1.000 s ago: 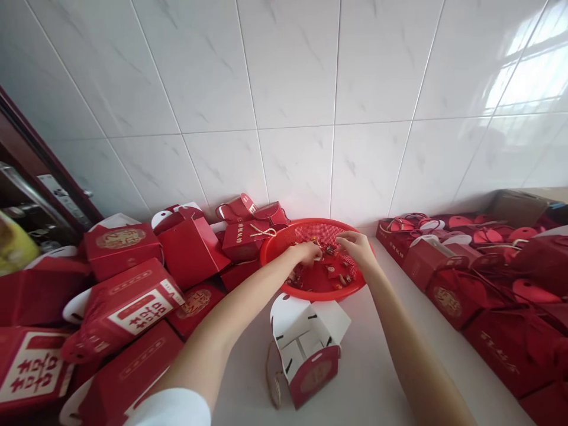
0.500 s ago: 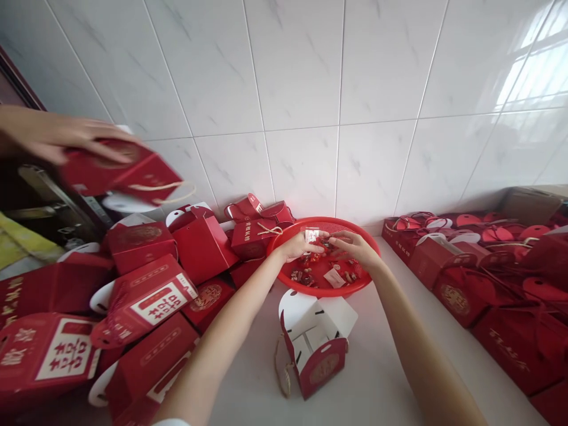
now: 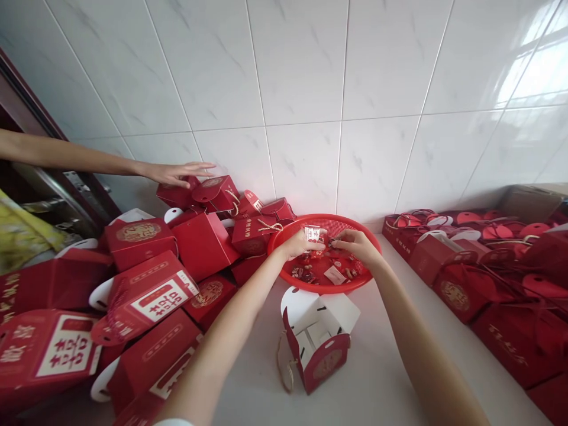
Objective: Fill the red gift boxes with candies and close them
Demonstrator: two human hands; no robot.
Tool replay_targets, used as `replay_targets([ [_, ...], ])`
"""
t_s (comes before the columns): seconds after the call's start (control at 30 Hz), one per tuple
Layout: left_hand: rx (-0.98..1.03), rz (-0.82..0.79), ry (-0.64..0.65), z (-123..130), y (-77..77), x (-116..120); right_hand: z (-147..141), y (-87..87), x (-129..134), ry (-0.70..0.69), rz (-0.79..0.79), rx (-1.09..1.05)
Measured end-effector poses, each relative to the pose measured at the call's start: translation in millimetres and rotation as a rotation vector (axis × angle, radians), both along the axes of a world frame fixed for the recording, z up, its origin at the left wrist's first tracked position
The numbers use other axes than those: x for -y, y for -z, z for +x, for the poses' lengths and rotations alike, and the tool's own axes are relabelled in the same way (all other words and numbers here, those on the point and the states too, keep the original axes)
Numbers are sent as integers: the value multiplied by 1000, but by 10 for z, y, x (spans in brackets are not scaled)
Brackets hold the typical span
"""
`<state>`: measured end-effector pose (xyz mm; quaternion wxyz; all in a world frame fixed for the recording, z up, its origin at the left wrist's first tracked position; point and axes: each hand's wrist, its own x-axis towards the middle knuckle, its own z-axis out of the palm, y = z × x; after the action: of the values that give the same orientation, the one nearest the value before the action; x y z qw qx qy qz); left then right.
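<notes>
My left hand [image 3: 298, 245] is over the red plastic basket [image 3: 284, 273], closed on a small white-and-red candy packet [image 3: 312, 233]. At the basket's right side, my right hand [image 3: 356, 245] has its fingers pinched together; a small dark wrapped piece seems to be at the fingertips, too small to make out. Several wrapped sweets [image 3: 305, 273] and a pale packet [image 3: 334, 276] lie in the basket. Between my forearms stands an open red gift box [image 3: 326, 362] with a white inside, its flaps up and a rope handle hanging at its left.
Closed red gift boxes [image 3: 146, 293] are heaped on the left. More red boxes [image 3: 501, 319] stand in rows on the right, a cardboard carton [image 3: 532, 201] behind them. Another person's hand [image 3: 177, 173] reaches over the heap from the left. A tiled wall [image 3: 302, 165] rises behind.
The other person's hand has set a red box onto the back of the left heap and is now open above it. My right hand's fingers have closed and dipped into the basket.
</notes>
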<state>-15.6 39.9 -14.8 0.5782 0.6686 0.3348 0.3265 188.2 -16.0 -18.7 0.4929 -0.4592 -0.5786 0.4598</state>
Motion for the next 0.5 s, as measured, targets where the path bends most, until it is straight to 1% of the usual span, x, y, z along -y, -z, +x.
replay_targets([
  [0.07,-2,2,-29,8,13,-13,-1,-7,4,43,-2,-3],
  [0.17,-29,13,-49,20,21,-18,1,1,-7,55,24,20],
  [0.33,-31,47,-130,15,21,-20,1,8,-9,17,9,81],
  [0.43,-15,27,-170,17,23,-26,-2,-9,14,-32,-23,26],
  [0.5,-15,-17,-174,23,18,-24,-4,-23,32,-45,-32,-15],
])
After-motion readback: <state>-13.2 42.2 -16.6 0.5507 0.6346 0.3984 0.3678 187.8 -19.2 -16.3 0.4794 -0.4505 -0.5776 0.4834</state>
